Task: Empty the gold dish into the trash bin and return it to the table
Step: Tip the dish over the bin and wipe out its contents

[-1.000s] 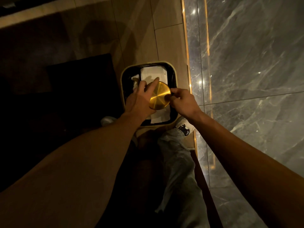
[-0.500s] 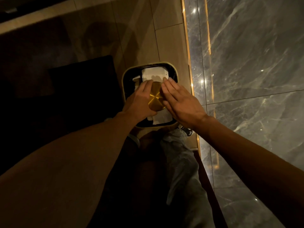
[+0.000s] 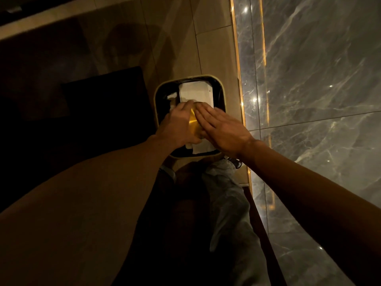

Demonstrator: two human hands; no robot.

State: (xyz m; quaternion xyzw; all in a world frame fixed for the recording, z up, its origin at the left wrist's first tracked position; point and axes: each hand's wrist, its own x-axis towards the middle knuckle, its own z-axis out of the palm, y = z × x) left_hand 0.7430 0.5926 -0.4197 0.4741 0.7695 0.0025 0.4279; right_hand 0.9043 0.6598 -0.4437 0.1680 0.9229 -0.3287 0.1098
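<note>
While the left hand (image 3: 177, 125) grips the gold dish (image 3: 193, 124) over the trash bin (image 3: 158, 93), the right hand (image 3: 224, 131) lies flat against it. White paper (image 3: 195, 91) fills the bin.

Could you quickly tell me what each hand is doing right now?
Left hand: closed on the gold dish.
Right hand: open, flat fingers against the dish.

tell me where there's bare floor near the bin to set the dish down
Bare tan floor lies beyond the bin, bordered by the marble wall. Left is a dark mat. Over the bin it is crowded: left hand, right hand, dish, paper.
</note>
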